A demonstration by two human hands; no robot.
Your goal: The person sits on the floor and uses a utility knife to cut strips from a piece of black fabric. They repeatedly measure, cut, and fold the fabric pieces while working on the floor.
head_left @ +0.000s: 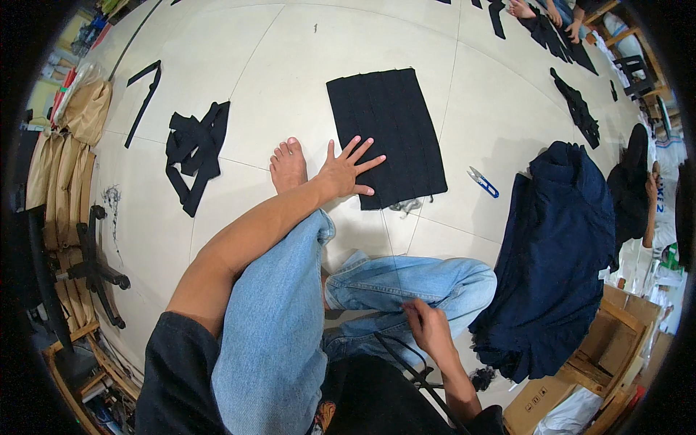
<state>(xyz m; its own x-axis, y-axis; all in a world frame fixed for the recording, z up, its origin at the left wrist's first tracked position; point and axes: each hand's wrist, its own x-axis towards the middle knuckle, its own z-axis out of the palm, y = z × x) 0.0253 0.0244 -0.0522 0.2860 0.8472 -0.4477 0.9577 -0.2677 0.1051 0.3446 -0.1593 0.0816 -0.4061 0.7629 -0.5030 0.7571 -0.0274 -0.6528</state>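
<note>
My left hand (348, 167) lies spread over the lower left part of a black rectangular fabric panel (384, 109) on the tiled floor. My right hand (428, 330) is low over my bent jeans leg, its thumb and forefinger pinched on a fine thread (397, 279) that runs up toward the panel. A small grey tangle (406, 205) shows under the panel's lower edge. Blue-handled thread snips (484, 183) lie right of it. My bare foot (288, 167) is left of the panel.
Navy cloth (551, 261) is heaped at right, above cardboard boxes (536, 402). Black strips (194, 156) lie at left, near tan bundles (54, 174) and a chair base (98, 268). Co-workers' hands (573, 30) show at top right, another (651, 188) at the right edge.
</note>
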